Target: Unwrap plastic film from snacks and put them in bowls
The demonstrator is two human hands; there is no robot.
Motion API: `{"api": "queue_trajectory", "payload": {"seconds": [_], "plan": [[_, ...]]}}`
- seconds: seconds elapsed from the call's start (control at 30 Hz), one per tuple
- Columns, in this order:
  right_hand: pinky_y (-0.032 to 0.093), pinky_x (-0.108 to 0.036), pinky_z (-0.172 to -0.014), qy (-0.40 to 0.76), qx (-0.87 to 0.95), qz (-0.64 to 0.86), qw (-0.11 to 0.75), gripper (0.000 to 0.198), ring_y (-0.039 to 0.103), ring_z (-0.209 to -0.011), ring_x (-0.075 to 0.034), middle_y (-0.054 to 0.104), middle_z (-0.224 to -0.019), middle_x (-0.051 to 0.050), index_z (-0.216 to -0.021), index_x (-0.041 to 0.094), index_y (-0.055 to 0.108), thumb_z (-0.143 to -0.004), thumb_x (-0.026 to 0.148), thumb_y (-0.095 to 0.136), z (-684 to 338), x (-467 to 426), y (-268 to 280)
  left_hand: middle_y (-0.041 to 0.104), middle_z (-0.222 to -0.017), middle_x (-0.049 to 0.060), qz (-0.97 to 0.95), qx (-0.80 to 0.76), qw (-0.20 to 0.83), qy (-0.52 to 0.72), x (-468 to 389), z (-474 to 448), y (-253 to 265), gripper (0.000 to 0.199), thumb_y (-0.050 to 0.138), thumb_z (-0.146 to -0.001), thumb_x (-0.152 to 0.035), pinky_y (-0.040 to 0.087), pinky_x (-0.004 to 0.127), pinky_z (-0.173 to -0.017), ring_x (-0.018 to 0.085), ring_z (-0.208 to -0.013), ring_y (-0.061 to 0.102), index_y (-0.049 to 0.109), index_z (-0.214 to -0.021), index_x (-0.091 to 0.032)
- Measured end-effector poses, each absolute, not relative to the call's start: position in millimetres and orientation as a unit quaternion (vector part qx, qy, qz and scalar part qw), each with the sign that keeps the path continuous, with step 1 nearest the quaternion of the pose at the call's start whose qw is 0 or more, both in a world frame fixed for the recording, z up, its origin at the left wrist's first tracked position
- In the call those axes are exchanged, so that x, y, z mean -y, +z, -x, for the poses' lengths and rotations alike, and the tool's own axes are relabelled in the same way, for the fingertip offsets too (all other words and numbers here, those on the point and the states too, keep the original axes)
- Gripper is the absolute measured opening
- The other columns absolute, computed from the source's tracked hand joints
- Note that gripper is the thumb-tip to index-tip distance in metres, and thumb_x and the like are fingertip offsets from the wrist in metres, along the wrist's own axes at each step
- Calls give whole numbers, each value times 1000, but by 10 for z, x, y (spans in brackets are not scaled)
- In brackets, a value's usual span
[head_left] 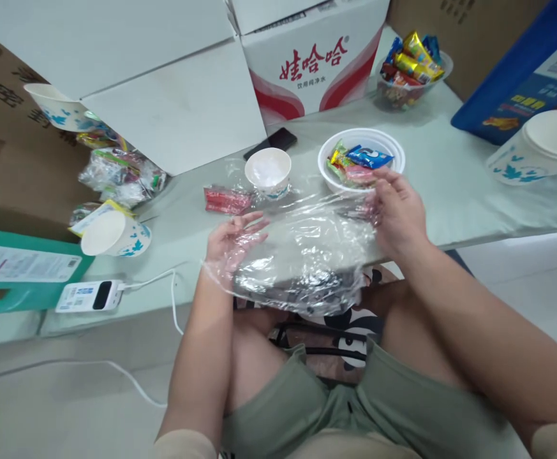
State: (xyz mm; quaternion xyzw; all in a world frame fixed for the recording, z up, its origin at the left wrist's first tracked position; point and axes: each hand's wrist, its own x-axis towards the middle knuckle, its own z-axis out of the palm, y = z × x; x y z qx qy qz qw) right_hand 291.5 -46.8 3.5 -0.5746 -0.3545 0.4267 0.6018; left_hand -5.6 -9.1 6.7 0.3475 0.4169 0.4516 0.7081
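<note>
Clear plastic film (307, 239) is held up at the table's (443, 191) near edge. Left hand (235, 241): fingers loosely spread against the film; whether it grips cannot be determined. Right hand (399, 207): thumb and fingers closed on the film's right side. Beyond: red packet (228, 200), paper cup (269, 167), white bowl (362, 136) of wrapped sweets (370, 157); farther, dark phone (282, 138), printed carton (314, 64).

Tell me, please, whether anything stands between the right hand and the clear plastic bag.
Nothing visible does: the right hand holds the right end of the clear plastic bag directly. The white bowl is beyond them, not between.
</note>
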Motion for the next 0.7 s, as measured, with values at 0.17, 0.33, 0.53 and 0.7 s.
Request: {"api": "queue_trajectory", "payload": {"seconds": [0.17,0.33,0.53,0.7], "plan": [[61,-40,-74,550,360,552,513,33,72,-90,-25,74,-101,-10,-104,23,64,-82,48,68,-2982,588,26,76,-106,5,-396,-449,674,432,110,-153,22,24,79,-59,-27,56,35,-91,23,-101,72,56,-61,-18],[54,-28,-57,523,411,597,449,16,66,-60,-14,74,-81,-5,-88,18,68,-79,30,71,-3003,623,65,75,-76,4,-421,-493,673,357,57,-137,-38,39,82,-57,-43,53,26,-59,19,-70,71,73,-85,-18],[51,-26,-53,533,476,606,350,13,65,-56,-14,75,-77,-4,-91,18,70,-81,25,64,-3081,650,115,63,-53,2,-441,-587,599,318,-7,-108,-67,34,78,-62,-47,40,24,-46,14,-46,58,71,-75,-16],[49,-30,-49,420,501,689,313,34,63,-52,-18,72,-66,-1,-114,21,67,-80,24,61,-3270,705,4,62,-51,2,-440,-634,565,292,19,-82,-56,22,71,-63,-37,26,23,-39,10,-38,48,65,-61,-16]]}}
